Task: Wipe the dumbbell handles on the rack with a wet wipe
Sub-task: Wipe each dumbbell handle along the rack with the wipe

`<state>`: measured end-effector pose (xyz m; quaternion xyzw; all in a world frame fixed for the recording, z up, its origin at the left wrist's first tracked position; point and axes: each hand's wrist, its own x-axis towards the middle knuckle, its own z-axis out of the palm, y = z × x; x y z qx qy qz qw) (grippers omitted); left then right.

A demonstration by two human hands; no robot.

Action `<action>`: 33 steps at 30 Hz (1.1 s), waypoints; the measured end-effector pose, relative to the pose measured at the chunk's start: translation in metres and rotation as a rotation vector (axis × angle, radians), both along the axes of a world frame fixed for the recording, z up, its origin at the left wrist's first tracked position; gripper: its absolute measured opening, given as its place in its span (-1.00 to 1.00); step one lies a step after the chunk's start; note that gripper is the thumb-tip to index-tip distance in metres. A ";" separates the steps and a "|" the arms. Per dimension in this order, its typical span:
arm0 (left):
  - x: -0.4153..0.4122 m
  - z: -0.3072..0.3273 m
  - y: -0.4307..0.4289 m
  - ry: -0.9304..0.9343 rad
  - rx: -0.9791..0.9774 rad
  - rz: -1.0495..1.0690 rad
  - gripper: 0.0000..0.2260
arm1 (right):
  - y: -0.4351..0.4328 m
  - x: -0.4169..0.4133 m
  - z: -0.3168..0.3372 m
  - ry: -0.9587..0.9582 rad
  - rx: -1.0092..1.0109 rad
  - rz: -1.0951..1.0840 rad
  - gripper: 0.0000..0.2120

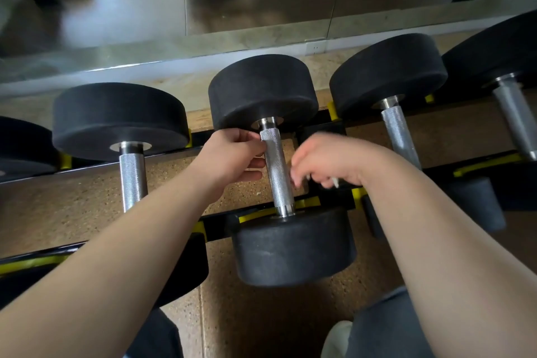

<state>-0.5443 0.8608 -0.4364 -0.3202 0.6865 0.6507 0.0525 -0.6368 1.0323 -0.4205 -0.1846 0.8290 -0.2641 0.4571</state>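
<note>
At frame centre, on rack (218, 227), handle (277, 171) runs 12 to 6 o'clock. L hand (232, 154) grips its top end from 9 o'clock. R hand (328, 157), blurred, sits at 3 o'clock with fingers curled on a white scrap, prob. wipe (335, 182). Advise: wrap wipe fully round handle, stroke full length, L hand steadying.

Left hand (232, 154) grips middle dumbbell handle (277, 171) on black rack (220, 225); right hand (328, 160), blurred, just right of handle.

Before you, a black two-rail rack (218, 225) with yellow cradles (308, 202) over a speckled tan floor (261, 314); black-headed dumbbells (293, 247) lie side by side, knurled handles (133, 177) spanning the rails
</note>
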 end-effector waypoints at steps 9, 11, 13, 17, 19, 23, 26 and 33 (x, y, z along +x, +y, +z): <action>0.012 0.012 -0.003 -0.012 0.029 -0.029 -0.89 | -0.012 0.019 0.025 -0.086 -0.516 -0.270 -0.83; 0.019 0.020 -0.008 0.011 0.083 -0.025 -0.89 | -0.017 0.025 0.029 -0.091 -0.507 -0.261 -0.80; 0.030 0.029 -0.015 0.054 0.153 -0.030 -0.88 | -0.025 0.033 0.032 -0.082 -0.515 -0.259 -0.79; 0.062 0.041 -0.041 0.107 0.188 -0.027 -0.84 | -0.055 0.057 0.035 -0.011 -0.511 -0.253 -0.87; 0.082 0.041 -0.060 0.115 0.118 0.003 -0.82 | -0.077 0.073 0.038 0.055 -0.467 -0.207 -0.90; 0.117 0.036 -0.102 0.138 -0.127 0.112 -0.85 | -0.124 0.101 0.036 0.256 -0.379 -0.055 -0.96; 0.135 0.019 -0.123 0.130 -0.293 0.218 -0.88 | -0.156 0.113 0.026 0.368 -0.329 -0.008 -0.92; 0.147 -0.009 -0.130 0.095 -0.262 0.307 -0.87 | -0.187 0.138 -0.003 0.813 -0.298 0.022 -0.84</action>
